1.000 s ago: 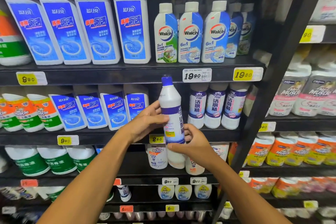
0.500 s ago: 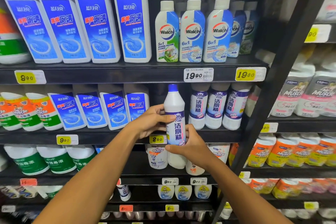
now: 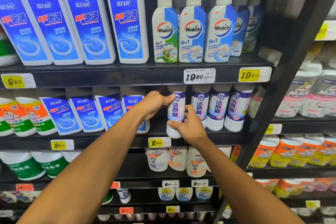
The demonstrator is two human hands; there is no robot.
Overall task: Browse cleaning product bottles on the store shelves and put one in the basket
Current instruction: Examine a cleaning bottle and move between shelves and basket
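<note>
Left hand [image 3: 154, 104] is wrapped round the upper part of the white purple-label bottle [image 3: 176, 114], thumb across the label's top edge. Left of this hand stand the blue-label bottles [image 3: 109, 111]. The bottle is held upright at the front edge of the middle shelf [image 3: 109, 141], its base level with the shelf lip, its cap hidden under the shelf above. Right hand [image 3: 188, 127] pinches the bottle's lower body, fingers [image 3: 188, 110] curled round its right side. Just right of that hand three matching bottles [image 3: 218, 111] are lined up, the nearest almost touching the fingers.

Judged step: bottle being set into its slot in the row. For a clean placement, the base should be seated flat behind the lip, the body kept vertical, and the right fingers drawn out before the neighbour is nudged. No basket is in view.
</note>
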